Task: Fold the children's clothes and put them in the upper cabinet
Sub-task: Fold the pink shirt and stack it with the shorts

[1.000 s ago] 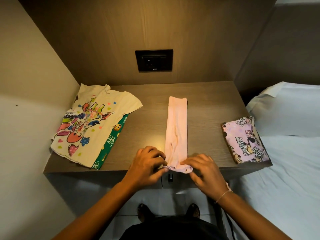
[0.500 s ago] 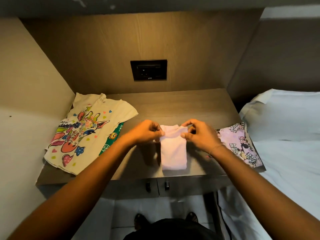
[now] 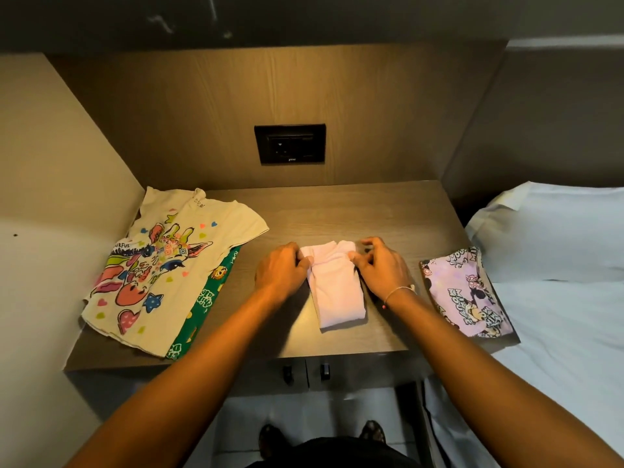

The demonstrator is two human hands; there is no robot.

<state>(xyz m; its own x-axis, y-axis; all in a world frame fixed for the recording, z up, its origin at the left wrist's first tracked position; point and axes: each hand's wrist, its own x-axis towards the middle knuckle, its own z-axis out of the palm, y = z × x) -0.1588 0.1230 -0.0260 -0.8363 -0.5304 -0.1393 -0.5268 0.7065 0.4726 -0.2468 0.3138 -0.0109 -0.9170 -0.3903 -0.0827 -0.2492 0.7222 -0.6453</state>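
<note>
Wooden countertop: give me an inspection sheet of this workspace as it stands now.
Surface: wooden countertop, bare at the back, clothes across the front.
Job's things: pink garment folded short, at centre; cream giraffe-print T-shirt spread flat at left, over a green printed garment; lilac cartoon-print garment folded at right.
Clutter: nothing seen.
Hands: left hand and right hand each pinch a far corner of the pink garment.
Cables: nothing seen.
Surroundings: black wall socket behind; bed at right; cabinet doors below the top.
</note>
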